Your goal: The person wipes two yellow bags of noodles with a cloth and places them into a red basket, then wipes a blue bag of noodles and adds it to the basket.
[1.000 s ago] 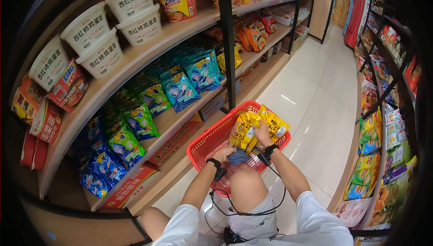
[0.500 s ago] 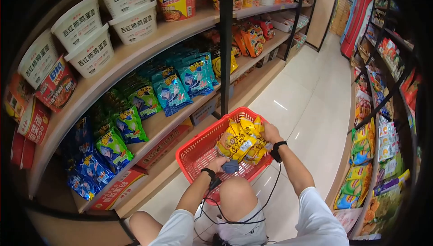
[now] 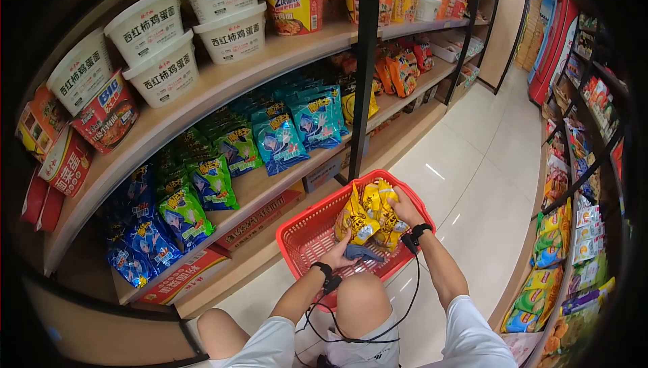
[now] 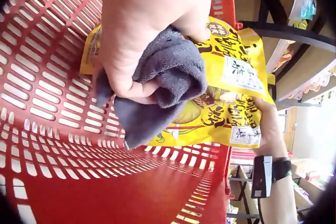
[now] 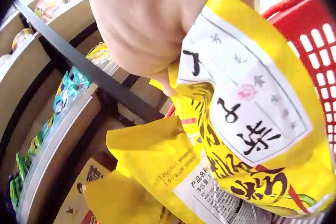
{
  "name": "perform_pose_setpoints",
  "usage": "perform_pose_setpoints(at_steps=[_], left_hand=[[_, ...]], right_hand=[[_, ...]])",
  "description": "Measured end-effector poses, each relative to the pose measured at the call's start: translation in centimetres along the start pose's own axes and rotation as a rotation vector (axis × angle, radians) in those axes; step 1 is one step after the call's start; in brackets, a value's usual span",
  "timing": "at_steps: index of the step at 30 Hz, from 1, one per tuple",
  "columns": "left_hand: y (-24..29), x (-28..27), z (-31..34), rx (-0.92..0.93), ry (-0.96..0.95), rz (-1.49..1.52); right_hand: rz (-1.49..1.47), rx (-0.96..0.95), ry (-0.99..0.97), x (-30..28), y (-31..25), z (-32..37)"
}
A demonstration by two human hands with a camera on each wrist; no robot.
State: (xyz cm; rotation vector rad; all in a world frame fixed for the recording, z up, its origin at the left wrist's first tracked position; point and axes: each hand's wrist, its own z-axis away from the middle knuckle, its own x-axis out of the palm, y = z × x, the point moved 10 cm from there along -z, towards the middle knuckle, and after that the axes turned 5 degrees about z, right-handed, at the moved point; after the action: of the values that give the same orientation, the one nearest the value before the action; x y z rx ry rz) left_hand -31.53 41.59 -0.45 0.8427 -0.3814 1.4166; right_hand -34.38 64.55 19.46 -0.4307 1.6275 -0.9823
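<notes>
Inside the red basket (image 3: 297,233) lie yellow snack bags (image 3: 361,225) with black lettering. My left hand (image 3: 335,255) grips a crumpled grey-blue cloth (image 3: 364,253) beside them; in the left wrist view the fingers of this hand (image 4: 152,24) curl round the cloth (image 4: 176,71), against the bags (image 4: 226,61). At the basket's right side, my right hand (image 3: 406,209) holds a yellow bag. The right wrist view has that hand (image 5: 157,19) pinching the bag's upper edge, its white label (image 5: 244,92) facing the camera, with another yellow bag (image 5: 152,155) lower down.
Shelves on the left hold white noodle tubs (image 3: 156,20) above and blue, green and teal bags (image 3: 278,140) below. A black post (image 3: 364,71) stands behind the basket. Snack shelves (image 3: 574,233) line the right side of the tiled aisle (image 3: 486,192). A cable hangs between the wrists.
The yellow bags in the basket have shifted and stand more upright. My left hand has moved up to them with the cloth, which now hangs more spread out.
</notes>
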Motion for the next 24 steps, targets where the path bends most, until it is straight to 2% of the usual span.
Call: perform_pose_setpoints(at_steps=[2, 6, 8, 11, 13, 15, 18, 21, 22, 24], left_hand=[[-0.5, -0.9, -1.0, -0.044, 0.021, -0.041], [-0.7, 0.3, 0.1, -0.031, 0.032, -0.070], [-1.1, 0.6, 0.3, -0.057, 0.035, -0.136], [-1.6, 0.3, -0.9, -0.053, 0.022, -0.237], [-1.8, -0.8, -2.1, -0.035, 0.012, -0.292], [-0.3, -1.0, 0.0, 0.014, 0.122, -0.416], [0.2, -4.3, -0.3, -0.019, 0.220, -0.493], [0.9, -5.3, -0.5, -0.043, 0.238, -0.510], [0.9, -5.8, -1.2, -0.036, 0.247, -0.516], [0.9, -5.8, -1.8, 0.004, 0.246, -0.504]], right_hand=[[-0.021, -0.015, 0.047, 0.0, 1.0, 0.2], [-0.158, -0.096, 0.133, -1.3, -0.9, 0.3], [-0.217, -0.093, 0.157, -1.2, 1.6, -0.8], [-0.097, -0.087, 0.195, 0.5, 6.9, -3.8], [0.062, 0.022, 0.170, -0.1, 4.6, -3.5], [0.190, 0.179, 0.134, -1.4, 0.4, -2.4], [-0.194, 0.165, 0.094, -0.5, 0.5, -2.7], [-0.015, 0.179, -0.046, 3.3, 6.5, -4.9], [-0.033, 0.191, -0.009, 3.5, 6.3, -4.9], [0.032, 0.172, -0.071, 2.8, 4.3, -4.0]])
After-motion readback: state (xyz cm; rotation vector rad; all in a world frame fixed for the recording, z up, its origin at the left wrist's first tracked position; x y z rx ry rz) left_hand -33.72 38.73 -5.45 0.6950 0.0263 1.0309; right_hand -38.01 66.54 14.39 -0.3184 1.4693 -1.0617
